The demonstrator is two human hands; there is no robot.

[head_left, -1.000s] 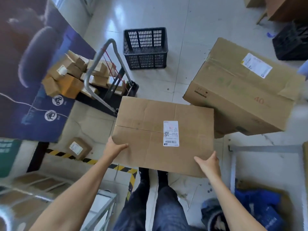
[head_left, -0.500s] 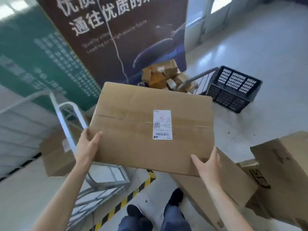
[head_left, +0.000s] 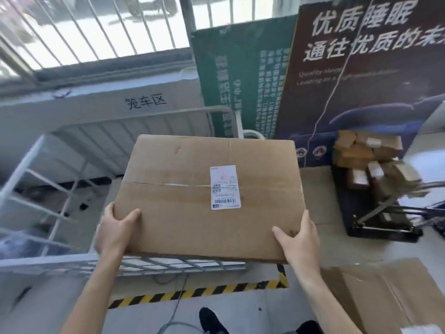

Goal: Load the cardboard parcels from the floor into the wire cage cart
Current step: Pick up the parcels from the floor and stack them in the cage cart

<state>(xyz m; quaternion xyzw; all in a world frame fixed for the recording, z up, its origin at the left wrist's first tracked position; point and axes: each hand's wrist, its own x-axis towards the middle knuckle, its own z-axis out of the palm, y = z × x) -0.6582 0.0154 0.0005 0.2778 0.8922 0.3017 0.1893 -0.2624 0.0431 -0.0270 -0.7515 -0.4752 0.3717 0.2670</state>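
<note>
At far left stands the wire cage cart, its pale barred side panel tilting across the frame and its near rail running level under the person's forearms. The left grip clasps the near left corner of the cardboard parcel, with the thumb laid on the top face and the fingers curled round the left edge. The parcel is in the air, held roughly flat over the cart's near rail, with most of it above the cart's open top and touching nothing but the two hands. A taped seam crosses its top, and a white shipping label sits right of centre. The right grip holds the near right corner the same way, thumb on top and fingers wrapped underneath. Below, a yellow-and-black striped line marks the floor, and a black shoe shows near the bottom edge. Behind the parcel lean a green board and a dark poster. Further right, small boxes are piled on a hand truck. Another large carton lies on the floor at the lower right.
</note>
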